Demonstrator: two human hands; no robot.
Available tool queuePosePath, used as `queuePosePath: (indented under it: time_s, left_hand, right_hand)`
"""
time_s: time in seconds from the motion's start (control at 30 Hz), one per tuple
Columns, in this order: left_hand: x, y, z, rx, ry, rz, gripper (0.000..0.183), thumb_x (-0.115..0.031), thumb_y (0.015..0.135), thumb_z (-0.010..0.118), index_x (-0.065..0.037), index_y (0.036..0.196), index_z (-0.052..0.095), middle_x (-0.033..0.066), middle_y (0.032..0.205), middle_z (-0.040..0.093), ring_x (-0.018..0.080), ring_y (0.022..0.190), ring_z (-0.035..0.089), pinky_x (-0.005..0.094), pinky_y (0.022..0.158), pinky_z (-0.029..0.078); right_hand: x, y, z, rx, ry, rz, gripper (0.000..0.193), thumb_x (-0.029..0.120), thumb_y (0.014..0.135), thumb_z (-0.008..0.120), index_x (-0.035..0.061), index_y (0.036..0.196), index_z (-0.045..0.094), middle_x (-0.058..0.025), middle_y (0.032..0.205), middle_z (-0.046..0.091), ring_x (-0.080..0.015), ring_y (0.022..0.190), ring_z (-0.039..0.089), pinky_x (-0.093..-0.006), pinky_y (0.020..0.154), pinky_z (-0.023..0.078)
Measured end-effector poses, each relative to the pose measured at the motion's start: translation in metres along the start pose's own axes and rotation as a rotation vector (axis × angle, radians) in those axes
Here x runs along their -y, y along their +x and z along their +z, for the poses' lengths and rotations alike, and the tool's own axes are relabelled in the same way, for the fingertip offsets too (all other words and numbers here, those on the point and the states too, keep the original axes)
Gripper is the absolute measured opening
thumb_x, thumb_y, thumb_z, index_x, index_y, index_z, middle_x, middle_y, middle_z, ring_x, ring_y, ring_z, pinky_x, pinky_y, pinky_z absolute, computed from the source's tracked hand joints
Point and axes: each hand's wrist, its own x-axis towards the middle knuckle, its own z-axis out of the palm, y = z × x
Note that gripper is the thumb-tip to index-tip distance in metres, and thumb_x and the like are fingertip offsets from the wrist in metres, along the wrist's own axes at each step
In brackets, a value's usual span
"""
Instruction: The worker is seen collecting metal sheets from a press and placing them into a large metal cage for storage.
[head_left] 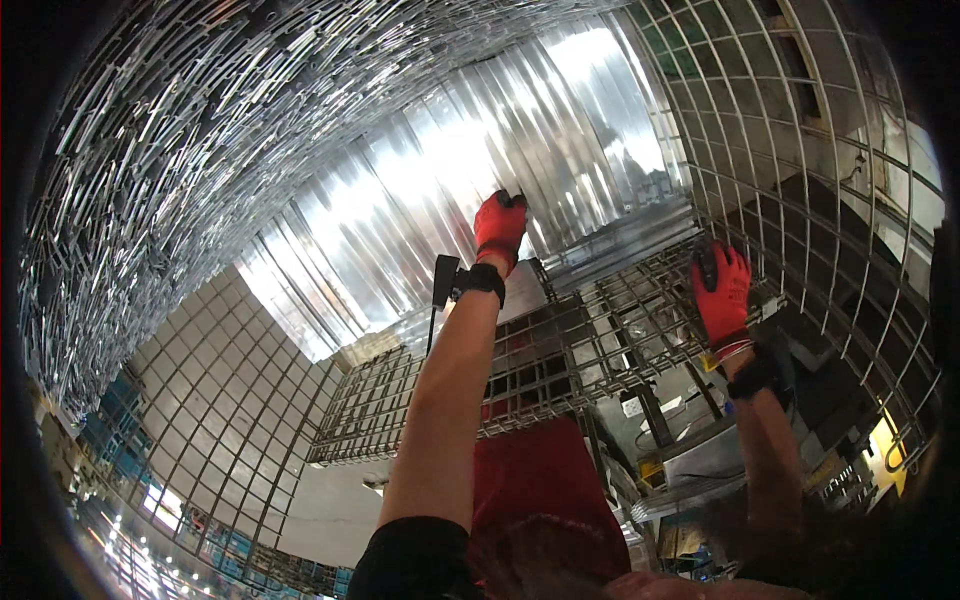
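Note:
My left hand (500, 228), in a red glove with black fingertips, is closed in front of a row of long shiny metal strips (400, 190). Its curled fingers hide what they hold, if anything. My right hand (722, 288), gloved the same way, is at the rim of a wire mesh cage (640, 300), near the strips' right end. Its fingers bend over the wire there. The strips lie side by side inside the cage, glaring with reflected light.
A tall mass of stacked shiny metal pieces (200, 130) rises at the upper left. Wire mesh panels stand at the right (800, 170) and lower left (230, 400). A red apron (545, 490) hangs below my arms. Machine parts and a grey metal surface (715, 455) lie at the lower right.

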Motion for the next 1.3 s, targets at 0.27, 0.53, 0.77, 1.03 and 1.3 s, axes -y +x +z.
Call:
queuePosePath:
  time_s: [0.27, 0.53, 0.77, 1.03, 1.3]
  left_hand:
    - [-0.05, -0.019, -0.032, 0.118, 0.441, 0.18, 0.035, -0.039, 0.075, 0.055, -0.007, 0.087, 0.056, 0.0152, 0.084, 0.061, 0.0312, 0.081, 0.059, 0.0413, 0.07, 0.046]
    - [-0.069, -0.023, -0.02, 0.076, 0.466, 0.227, 0.037, -0.034, 0.074, 0.058, -0.007, 0.099, 0.053, 0.0132, 0.09, 0.058, 0.0304, 0.085, 0.056, 0.0408, 0.071, 0.045]
    - [-0.109, -0.036, 0.024, -0.088, 0.322, 0.725, 0.062, -0.026, 0.071, 0.061, -0.013, 0.127, 0.037, 0.0178, 0.126, 0.037, 0.0362, 0.116, 0.034, 0.0439, 0.093, 0.032]
    - [-0.163, -0.012, 0.056, -0.136, 0.362, 0.596, 0.065, -0.033, 0.073, 0.059, -0.015, 0.13, 0.033, 0.0185, 0.134, 0.027, 0.0347, 0.124, 0.025, 0.0441, 0.097, 0.027]
    - [-0.1, -0.059, 0.043, 0.058, 0.28, 0.473, 0.069, -0.031, 0.072, 0.059, -0.013, 0.131, 0.029, 0.0173, 0.135, 0.026, 0.0345, 0.124, 0.024, 0.044, 0.099, 0.024]
  right_hand:
    - [-0.002, -0.029, -0.014, 0.026, 0.092, -0.056, 0.033, 0.018, 0.074, 0.059, 0.0074, 0.104, 0.052, -0.0126, 0.103, 0.052, -0.031, 0.099, 0.046, -0.0452, 0.096, 0.028]
    - [-0.011, -0.028, -0.014, 0.009, 0.076, -0.02, 0.031, 0.019, 0.073, 0.059, 0.0081, 0.101, 0.054, -0.0117, 0.098, 0.053, -0.03, 0.096, 0.048, -0.0438, 0.093, 0.031]
    - [-0.007, -0.026, -0.025, -0.015, 0.138, -0.027, 0.032, 0.021, 0.073, 0.059, 0.0082, 0.101, 0.054, -0.0116, 0.096, 0.054, -0.0302, 0.094, 0.049, -0.0439, 0.091, 0.033]
    - [-0.005, -0.024, -0.023, -0.035, 0.112, -0.047, 0.031, 0.022, 0.073, 0.059, 0.0095, 0.101, 0.055, -0.0109, 0.096, 0.054, -0.029, 0.091, 0.05, -0.0428, 0.091, 0.033]
    - [0.006, 0.003, -0.005, 0.261, 0.195, -0.014, 0.036, 0.031, 0.073, 0.059, 0.0096, 0.102, 0.055, -0.0124, 0.087, 0.057, -0.0285, 0.086, 0.053, -0.0411, 0.084, 0.037]
